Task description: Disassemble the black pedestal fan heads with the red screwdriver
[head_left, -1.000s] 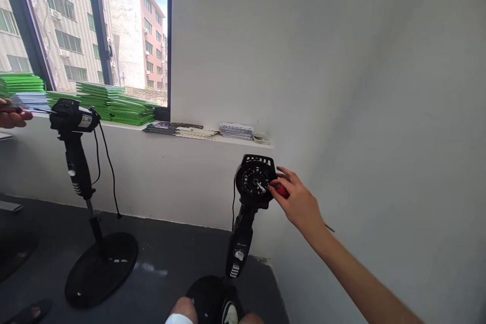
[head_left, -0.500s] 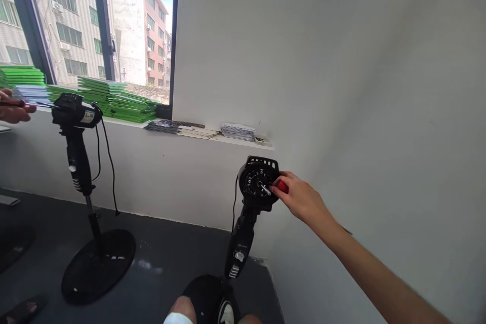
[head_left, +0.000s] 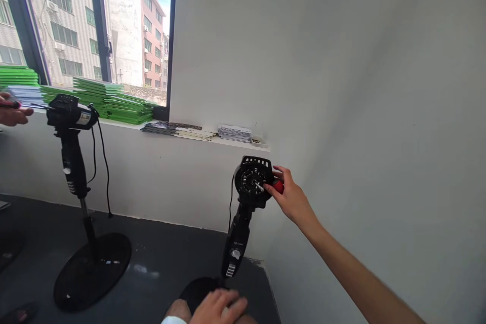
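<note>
My right hand closes around the red handle of a screwdriver, whose shaft I cannot make out. Thumb and fingers are at the right side of the black motor head of a stand fan. From the middle of that head sticks out a silver spindle. The fan's neck, with a silver knob, leans down toward its dark base. Low in the view, my left hand lies over my knees with its fingers stretched out and somewhat blurred, holding nothing visible.
A co-worker's hand holds a red and black screwdriver at another stand fan on the left. The sill carries green stacks, papers and a small tray. A wall rises on the right.
My left hand has come into view at the bottom. My right hand stays at the motor head, its fingers now more spread around the red handle. The whole view has shifted slightly.
</note>
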Motion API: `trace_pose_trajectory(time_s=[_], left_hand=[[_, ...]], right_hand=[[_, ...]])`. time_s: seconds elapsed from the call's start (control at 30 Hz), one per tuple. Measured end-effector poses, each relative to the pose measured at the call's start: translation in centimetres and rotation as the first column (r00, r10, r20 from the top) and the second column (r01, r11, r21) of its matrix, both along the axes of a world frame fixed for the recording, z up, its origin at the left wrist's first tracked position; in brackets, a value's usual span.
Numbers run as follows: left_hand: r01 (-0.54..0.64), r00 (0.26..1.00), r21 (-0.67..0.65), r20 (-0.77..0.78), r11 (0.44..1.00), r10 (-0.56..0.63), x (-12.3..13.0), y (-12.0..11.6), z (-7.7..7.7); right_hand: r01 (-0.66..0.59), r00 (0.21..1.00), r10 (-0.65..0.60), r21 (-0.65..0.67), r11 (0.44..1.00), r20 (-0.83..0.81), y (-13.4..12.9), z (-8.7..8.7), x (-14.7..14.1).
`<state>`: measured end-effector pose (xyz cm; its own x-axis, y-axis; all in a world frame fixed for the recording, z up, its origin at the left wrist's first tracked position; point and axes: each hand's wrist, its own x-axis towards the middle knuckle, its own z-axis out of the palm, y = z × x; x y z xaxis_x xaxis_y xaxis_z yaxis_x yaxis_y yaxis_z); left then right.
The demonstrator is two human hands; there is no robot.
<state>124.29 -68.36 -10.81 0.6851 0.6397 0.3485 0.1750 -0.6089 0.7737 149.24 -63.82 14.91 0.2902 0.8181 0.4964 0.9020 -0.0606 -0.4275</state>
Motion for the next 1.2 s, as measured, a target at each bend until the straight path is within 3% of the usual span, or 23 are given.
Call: trace_pose_trajectory(time_s=[0.07,0.13,0.2,0.3,0.37,0.47,0.63,0.8,0.97,1.2], left_hand=[[-0.057,0.986,0.118,0.16,0.991,0.038,1.7,3.8,3.9],[-0.226,0.901,0.23,0.419,0.947,0.113,3.7,8.2,9.0],[-0.304,0.84,0.301,0.532,0.904,0.105,5.7,12.3,14.4],[-0.163,0.929,0.418,0.369,0.894,-0.003,8.2,16.2,20.7],[-0.05,0.972,0.498,0.224,0.866,-0.072,9.1,17.2,22.5],[-0.022,0.98,0.573,0.176,0.819,-0.097,9.4,17.3,22.4],[-0.153,0.96,0.603,0.279,0.783,-0.026,9.5,16.3,20.7],[-0.247,0.948,0.622,0.315,0.743,0.051,9.9,15.3,20.3],[-0.275,0.95,0.613,0.291,0.741,0.112,10.5,14.3,19.7],[-0.383,0.9,0.542,0.403,0.748,0.169,11.3,13.3,19.4]], right_hand=[[-0.024,0.998,0.024,0.005,1.0,-0.052,0.1,-0.2,0.3],[-0.057,0.993,0.057,0.002,0.998,-0.104,0.3,-0.2,0.6],[-0.092,0.983,0.093,0.013,0.996,-0.16,0.4,-0.4,0.8],[-0.134,0.957,0.144,0.055,0.989,-0.254,0.6,-0.8,1.1],[-0.152,0.932,0.173,0.09,0.984,-0.319,0.7,-1.2,1.2],[-0.174,0.885,0.212,0.129,0.976,-0.415,0.7,-1.8,1.1],[-0.213,0.803,0.261,0.15,0.965,-0.535,0.4,-2.1,0.5],[-0.199,0.75,0.259,0.166,0.966,-0.608,0.2,-1.9,0.3],[-0.185,0.681,0.263,0.186,0.965,-0.684,0.2,-2.4,0.0],[-0.179,0.606,0.29,0.228,0.957,-0.741,0.6,-2.9,-0.2]])
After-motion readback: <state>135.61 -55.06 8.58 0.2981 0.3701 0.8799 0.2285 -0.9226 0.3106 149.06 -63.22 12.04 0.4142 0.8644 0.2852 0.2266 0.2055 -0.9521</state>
